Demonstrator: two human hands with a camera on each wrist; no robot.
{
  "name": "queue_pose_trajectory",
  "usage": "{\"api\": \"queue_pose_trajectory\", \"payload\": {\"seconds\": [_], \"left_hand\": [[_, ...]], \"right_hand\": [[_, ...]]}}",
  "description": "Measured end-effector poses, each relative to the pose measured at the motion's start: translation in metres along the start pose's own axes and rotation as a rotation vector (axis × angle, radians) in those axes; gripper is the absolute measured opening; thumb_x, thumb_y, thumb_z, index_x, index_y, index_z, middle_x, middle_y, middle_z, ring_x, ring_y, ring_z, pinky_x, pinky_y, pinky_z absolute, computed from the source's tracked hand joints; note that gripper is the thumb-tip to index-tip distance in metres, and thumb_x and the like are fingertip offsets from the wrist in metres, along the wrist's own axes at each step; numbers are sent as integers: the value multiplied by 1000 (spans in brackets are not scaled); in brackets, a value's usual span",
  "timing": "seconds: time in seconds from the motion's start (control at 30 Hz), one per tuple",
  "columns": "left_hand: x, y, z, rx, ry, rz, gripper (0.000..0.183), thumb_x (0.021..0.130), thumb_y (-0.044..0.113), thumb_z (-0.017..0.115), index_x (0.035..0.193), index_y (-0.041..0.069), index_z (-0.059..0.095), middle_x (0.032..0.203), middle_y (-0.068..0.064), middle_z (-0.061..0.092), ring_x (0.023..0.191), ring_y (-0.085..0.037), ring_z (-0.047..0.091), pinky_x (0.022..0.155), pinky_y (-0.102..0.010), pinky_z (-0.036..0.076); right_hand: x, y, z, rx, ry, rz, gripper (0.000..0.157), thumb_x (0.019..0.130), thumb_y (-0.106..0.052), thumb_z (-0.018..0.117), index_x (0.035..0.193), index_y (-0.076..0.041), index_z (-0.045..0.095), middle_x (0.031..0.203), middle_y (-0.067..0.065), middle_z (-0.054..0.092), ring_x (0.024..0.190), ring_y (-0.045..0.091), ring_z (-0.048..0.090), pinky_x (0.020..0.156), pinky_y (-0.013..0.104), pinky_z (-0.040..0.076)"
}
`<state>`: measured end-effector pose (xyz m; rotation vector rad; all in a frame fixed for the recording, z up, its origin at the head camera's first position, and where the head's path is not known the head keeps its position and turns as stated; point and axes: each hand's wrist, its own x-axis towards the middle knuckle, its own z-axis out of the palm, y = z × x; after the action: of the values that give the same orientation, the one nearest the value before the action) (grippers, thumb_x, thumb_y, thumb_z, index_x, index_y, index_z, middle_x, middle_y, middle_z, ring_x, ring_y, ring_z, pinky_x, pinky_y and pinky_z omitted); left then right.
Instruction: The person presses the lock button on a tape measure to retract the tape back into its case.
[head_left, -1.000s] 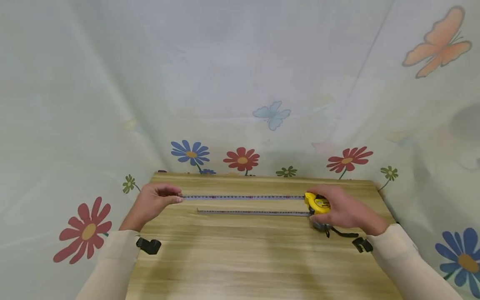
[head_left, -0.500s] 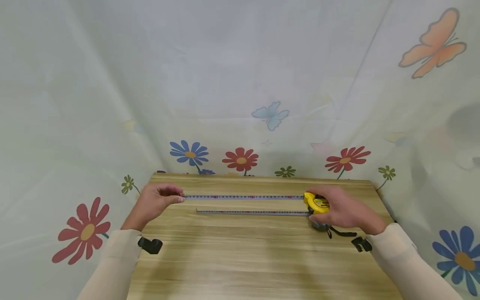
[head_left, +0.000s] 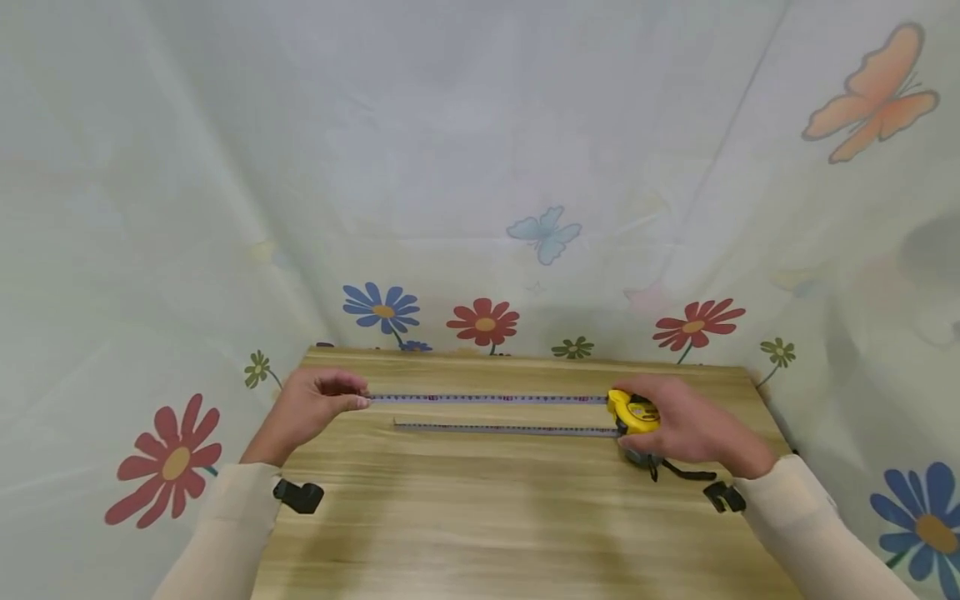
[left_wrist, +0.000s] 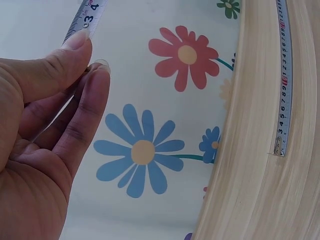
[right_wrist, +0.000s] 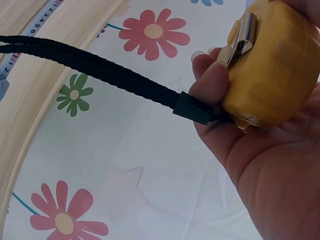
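My left hand (head_left: 311,408) pinches the free end of a tape measure's blade (head_left: 487,399) between thumb and fingertips, with the markings near 3 and 4 visible past the thumb in the left wrist view. The yellow tape measure case (head_left: 633,411) is gripped in my right hand (head_left: 686,421), and the blade runs straight between both hands. In the right wrist view my fingers curl round the yellow case (right_wrist: 275,65), a metal clip on its side. Below it, a grey tape measure (head_left: 637,455) lies on the table, partly hidden by my right hand, its blade (head_left: 510,429) drawn out leftward.
The wooden table (head_left: 480,517) has a back edge against a white curtain (head_left: 450,125) printed with flowers and butterflies. Curtain also hangs at both sides. A black wrist strap (head_left: 686,472) lies by the grey case; a dark cord (right_wrist: 110,75) hangs from the yellow case.
Both hands keep their hold and the blade stays stretched between them. Only a slight shift of the head view shows.
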<state>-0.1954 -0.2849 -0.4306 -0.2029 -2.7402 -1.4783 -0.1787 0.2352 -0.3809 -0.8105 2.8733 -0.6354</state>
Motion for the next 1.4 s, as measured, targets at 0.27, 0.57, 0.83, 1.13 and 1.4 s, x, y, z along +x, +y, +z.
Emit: {"api": "queue_pose_trajectory", "payload": {"seconds": [0.27, 0.57, 0.83, 1.13, 1.4], "left_hand": [[-5, 4, -4, 27, 7, -12, 17, 90, 18, 83, 105, 11, 80, 102, -9, 79, 88, -15, 73, 75, -24, 60], [-1, 4, -1, 22, 13, -10, 15, 91, 16, 82, 105, 11, 80, 103, -9, 79, 88, -17, 74, 76, -24, 60], [6, 5, 7, -4, 7, 7, 18, 90, 20, 83, 106, 12, 80, 102, -7, 79, 89, -18, 73, 76, -25, 61], [3, 6, 8, 15, -1, -9, 16, 90, 24, 83, 104, 16, 81, 102, -5, 80, 89, -18, 73, 76, -26, 60], [4, 7, 7, 47, 5, -9, 14, 92, 24, 82, 104, 17, 80, 101, -3, 79, 87, -17, 72, 75, -27, 59]], "right_hand": [[1, -2, 4, 37, 10, -60, 59, 82, -24, 88, 133, -8, 64, 107, -4, 65, 88, 11, 54, 74, 24, 49], [4, 1, 3, 40, -1, -56, 60, 83, -22, 86, 136, -5, 62, 106, -2, 65, 87, 12, 55, 73, 23, 49], [2, 1, -2, 36, 1, -42, 59, 82, -21, 87, 134, -4, 63, 107, -1, 66, 88, 13, 55, 75, 24, 49], [4, -4, -1, 42, -17, -38, 62, 84, -25, 87, 137, -5, 61, 111, 0, 66, 92, 14, 55, 78, 26, 50], [7, -4, 0, 34, -22, -37, 63, 84, -25, 87, 138, -5, 61, 114, 1, 66, 94, 15, 55, 79, 27, 50]]}}
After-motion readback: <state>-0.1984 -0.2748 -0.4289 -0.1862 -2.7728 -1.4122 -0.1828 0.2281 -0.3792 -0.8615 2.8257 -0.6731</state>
